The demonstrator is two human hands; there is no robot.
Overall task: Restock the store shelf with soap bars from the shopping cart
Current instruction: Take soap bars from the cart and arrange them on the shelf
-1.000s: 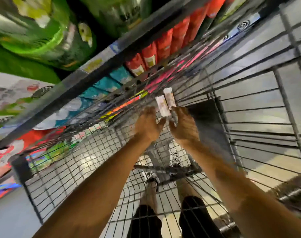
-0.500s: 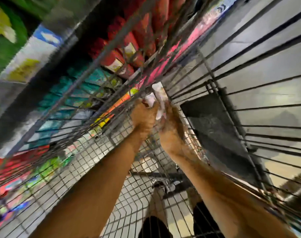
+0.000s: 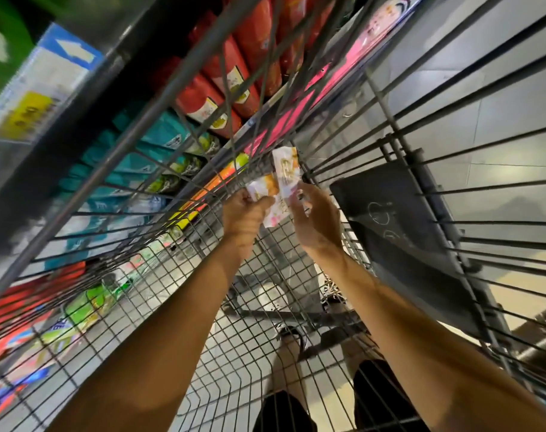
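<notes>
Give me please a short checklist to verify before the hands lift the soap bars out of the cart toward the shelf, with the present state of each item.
1. Left hand grips a soap bar: ok.
2. Right hand holds the taller soap bar: ok, its fingers curl on the wrapper.
3. Both bars are above the cart floor: ok.
4. Path upward is free of the cart wires: not ok, the wires stand close in front of the bars.
5. More soap bars left in the cart: none visible, though the arms hide part of the floor.
6. Free place on the shelf: cannot tell, only packed red and teal packages show.
</notes>
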